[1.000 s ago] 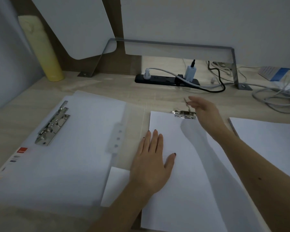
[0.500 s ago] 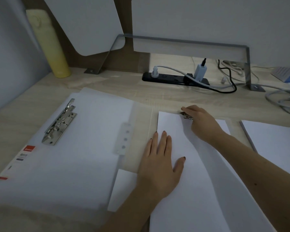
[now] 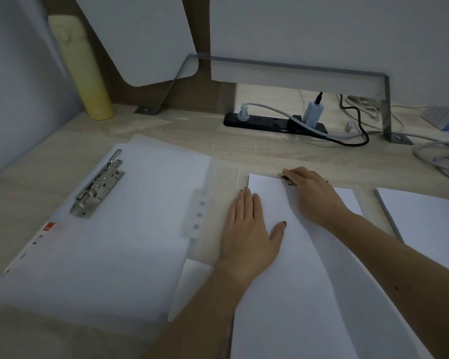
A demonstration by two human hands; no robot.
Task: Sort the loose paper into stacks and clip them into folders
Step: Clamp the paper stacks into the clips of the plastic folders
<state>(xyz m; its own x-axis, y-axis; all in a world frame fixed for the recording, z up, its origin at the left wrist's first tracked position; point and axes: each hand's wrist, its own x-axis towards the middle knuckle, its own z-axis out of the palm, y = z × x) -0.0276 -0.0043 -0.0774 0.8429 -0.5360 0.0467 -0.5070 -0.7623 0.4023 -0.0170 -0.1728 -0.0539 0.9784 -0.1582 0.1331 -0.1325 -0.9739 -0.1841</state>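
An open translucent folder [image 3: 130,244] lies across the left and middle of the desk, with a metal lever clip [image 3: 99,183] on its left flap. On its right flap rests a stack of white paper [image 3: 309,294]. My left hand [image 3: 249,231] lies flat on the stack's left edge, fingers apart. My right hand [image 3: 314,193] presses down on a small metal clip [image 3: 288,180] at the top edge of the stack, covering most of it. A second pile of loose white paper [image 3: 430,221] sits at the right.
A yellow bottle [image 3: 83,71] stands at the back left. A black power strip [image 3: 272,124] with plugs and cables [image 3: 436,154] runs along the back, under a metal stand [image 3: 384,99]. White panels lean against the wall.
My right hand came down from the raised clip lever and now presses the clip flat on the paper's top edge. My left hand stayed flat on the stack.
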